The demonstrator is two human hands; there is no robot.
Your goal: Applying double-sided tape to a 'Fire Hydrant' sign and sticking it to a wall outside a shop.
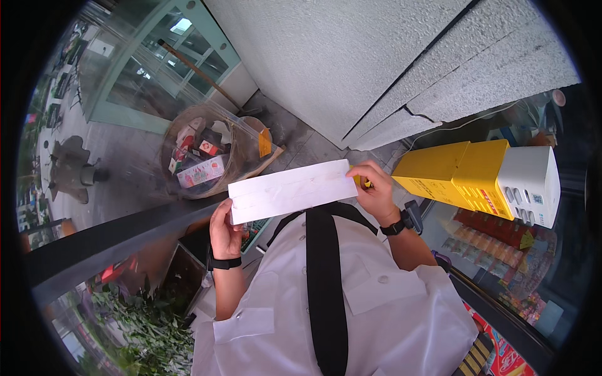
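A long white flat box or folded piece of card [294, 190] spans the space between my hands, with faint creases along its face. My left hand [225, 230] grips its left end, thumb on the near face. At the right end, my right hand [374, 188] pinches the edge with thumb and fingers; a small yellow thing [358, 178] shows behind that hand, mostly hidden. The white piece is held slightly tilted, its right end higher in view, in front of my white shirt and black tie.
A wire basket [164, 164] with cartons stands beyond the left hand. A yellow and white power bank station [475, 181] stands at the right, near packaged goods behind glass [498, 244]. A textured wall [338, 66] rises ahead; a wooden-handled tool [202, 75] leans at a glass door.
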